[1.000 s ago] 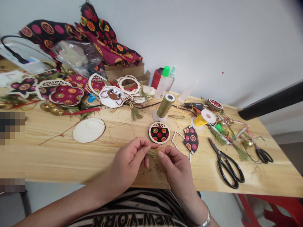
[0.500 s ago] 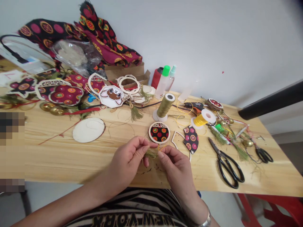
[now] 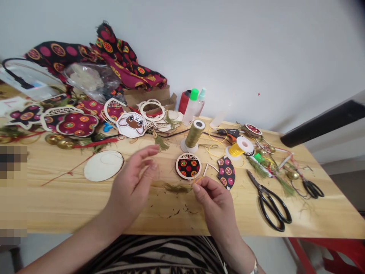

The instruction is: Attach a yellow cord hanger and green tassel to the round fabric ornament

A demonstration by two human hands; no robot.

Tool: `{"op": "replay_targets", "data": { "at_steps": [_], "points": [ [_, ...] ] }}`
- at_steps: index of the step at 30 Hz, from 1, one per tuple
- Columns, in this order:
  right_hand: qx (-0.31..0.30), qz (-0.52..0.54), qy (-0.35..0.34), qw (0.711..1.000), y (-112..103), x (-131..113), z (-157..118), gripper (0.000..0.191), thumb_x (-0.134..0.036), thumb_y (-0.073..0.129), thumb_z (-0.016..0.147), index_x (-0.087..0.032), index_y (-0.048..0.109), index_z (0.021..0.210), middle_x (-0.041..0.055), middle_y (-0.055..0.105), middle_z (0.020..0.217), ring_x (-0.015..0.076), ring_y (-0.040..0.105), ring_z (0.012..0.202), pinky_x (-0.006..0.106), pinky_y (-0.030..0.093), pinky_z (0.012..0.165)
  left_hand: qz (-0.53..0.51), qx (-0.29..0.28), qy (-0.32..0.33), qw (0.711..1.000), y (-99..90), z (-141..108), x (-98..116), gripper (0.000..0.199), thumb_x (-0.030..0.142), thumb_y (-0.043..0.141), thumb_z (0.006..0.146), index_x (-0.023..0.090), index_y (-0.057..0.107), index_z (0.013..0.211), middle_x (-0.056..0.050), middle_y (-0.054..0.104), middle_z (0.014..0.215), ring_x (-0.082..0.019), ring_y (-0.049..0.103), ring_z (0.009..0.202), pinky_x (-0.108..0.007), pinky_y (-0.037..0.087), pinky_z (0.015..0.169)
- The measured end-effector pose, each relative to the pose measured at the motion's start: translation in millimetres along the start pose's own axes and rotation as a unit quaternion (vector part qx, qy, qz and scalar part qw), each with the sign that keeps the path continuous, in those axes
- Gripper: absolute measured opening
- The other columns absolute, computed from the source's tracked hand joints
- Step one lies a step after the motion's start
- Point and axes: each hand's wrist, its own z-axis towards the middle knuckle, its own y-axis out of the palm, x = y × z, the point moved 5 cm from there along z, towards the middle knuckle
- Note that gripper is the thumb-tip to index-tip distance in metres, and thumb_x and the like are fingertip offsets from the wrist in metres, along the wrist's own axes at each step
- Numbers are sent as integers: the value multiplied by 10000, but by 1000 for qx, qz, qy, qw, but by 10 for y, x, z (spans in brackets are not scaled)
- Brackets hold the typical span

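My left hand [image 3: 134, 179] is raised over the table, fingers apart, with nothing visible between them. My right hand [image 3: 213, 198] pinches a thin yellow cord [image 3: 197, 180] at the lower edge of a round pendant [image 3: 188, 166] with dark flowered fabric and a pale openwork frame. Beside the right fingertips lies a green tassel [image 3: 177, 188], stretching left across the wood. Behind the pendant stands an olive thread spool [image 3: 194, 134]. A dark patterned fabric piece [image 3: 227, 172] lies to the pendant's right.
Black scissors [image 3: 272, 205] lie right of my right hand, smaller ones [image 3: 313, 188] farther right. A white oval [image 3: 103, 166] is behind my left hand. A yellow spool [image 3: 239, 147], bottles [image 3: 190, 108] and ornaments [image 3: 76, 123] stand or lie farther back.
My left hand has let go of the tassel and moved left and slightly up, its fingers opening. The tassel now rests on the table. My right hand keeps its pinch on the yellow cord.
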Motion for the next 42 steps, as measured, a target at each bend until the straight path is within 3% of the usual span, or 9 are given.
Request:
{"op": "replay_targets", "data": {
  "at_steps": [3,5,7,10,17,26,35,39,42],
  "points": [
    [6,-3,4,1000,-3,-23,18,189,-325,660,732,-160,600,664,-41,463,561,87,355,521,213,317,494,82,52,145,985,-71,-50,213,116,162,601,827,256,613,893,2,592,977,-177,567,971,-302,427,907],
    [11,-2,8,1000,-3,-29,26,195,-337,667,727,-163,601,667,-37,481,568,91,371,523,217,328,501,86,-30,188,978,35,-106,286,171,122,636,795,275,649,870,26,603,849,-138,588,794,-238,472,742],
    [11,-1,10,1000,3,-30,28,201,-345,670,727,-165,605,665,-30,501,577,97,391,534,221,343,513,62,-106,181,976,153,-152,289,190,109,637,792,277,682,869,33,616,759,-117,587,683,-205,472,618],
    [4,11,8,1000,19,-25,22,187,-334,674,730,-164,618,676,-19,538,608,104,428,564,225,370,546,46,-133,148,979,258,-175,231,199,121,650,781,266,718,899,28,618,705,-112,581,640,-197,466,578],
    [-15,38,2,999,53,20,-5,172,-319,671,751,-167,619,690,-18,547,628,109,453,593,227,376,561,50,-165,108,979,374,-174,99,218,168,682,754,271,735,938,0,600,810,-145,584,772,-238,487,684],
    [-23,36,-8,999,66,20,-9,156,-307,662,761,-168,632,697,-7,574,650,123,486,618,249,397,604,6,-168,47,985,427,-170,106,114,152,624,783,208,710,732,-31,630,868,-158,619,838,-270,501,763],
    [-35,21,-31,999,39,-6,15,148,-325,634,796,-180,654,814,22,625,754,145,534,688,267,429,636,98,-116,188,970,340,-206,117,204,84,564,821,244,677,879,-33,538,1080,-149,597,932,-257,507,797],
    [-30,-80,-121,989,-53,-197,32,258,-315,674,783,-228,647,1024,42,609,966,152,530,761,277,438,655,152,-141,239,949,350,-221,155,218,67,514,847,215,666,898,-62,490,1204,-108,631,827,-240,519,769],
    [-51,-179,-187,965,-24,-302,2,291,-254,743,728,-230,662,1007,60,576,1067,180,541,895,290,446,716,179,-160,250,938,367,-238,183,242,36,491,831,200,663,879,-80,469,1276,-112,646,823,-251,525,789]
  ]
}}
